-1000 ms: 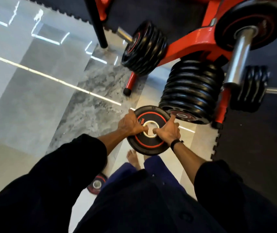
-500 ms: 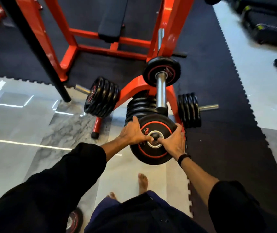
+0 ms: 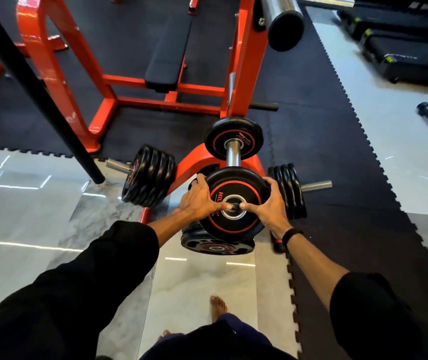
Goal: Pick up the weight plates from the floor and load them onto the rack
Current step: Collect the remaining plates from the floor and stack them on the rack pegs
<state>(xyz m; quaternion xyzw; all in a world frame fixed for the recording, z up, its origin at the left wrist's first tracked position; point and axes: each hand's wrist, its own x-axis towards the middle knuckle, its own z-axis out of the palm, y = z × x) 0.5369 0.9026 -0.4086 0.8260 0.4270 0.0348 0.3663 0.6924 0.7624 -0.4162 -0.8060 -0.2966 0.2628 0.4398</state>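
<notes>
— Weight plate (image 3: 236,188): where is it now?

— Head view, centre of the frame, between my left hand (image 3: 199,197) and right hand (image 3: 268,205). Half a second ago it hung low in front of the rack's bottom stack; now I've lifted it up to the tip of the upright chrome peg (image 3: 232,154). My thumbs meet at the steel-ringed bore and my fingers (image 3: 270,183) curl over the rim, both hands clamped on the plate.

— So it's loaded?

— Not yet, I'd say. The bore looks lined up with the peg's end, so sliding it on toward the plate already seated (image 3: 233,141) higher up seems the step left (one plate nearly home).

— How does it feel?

— Round, thick, matte black rubber with a red ring and lettering. The rack (image 3: 192,162) is glossy orange steel with smooth bright pegs. The ribbed plates (image 3: 150,178) left of centre look harder-edged. Polished grey floor tile (image 3: 194,287) sits below, and puzzle-edged black matting (image 3: 337,216) to the right.
</notes>
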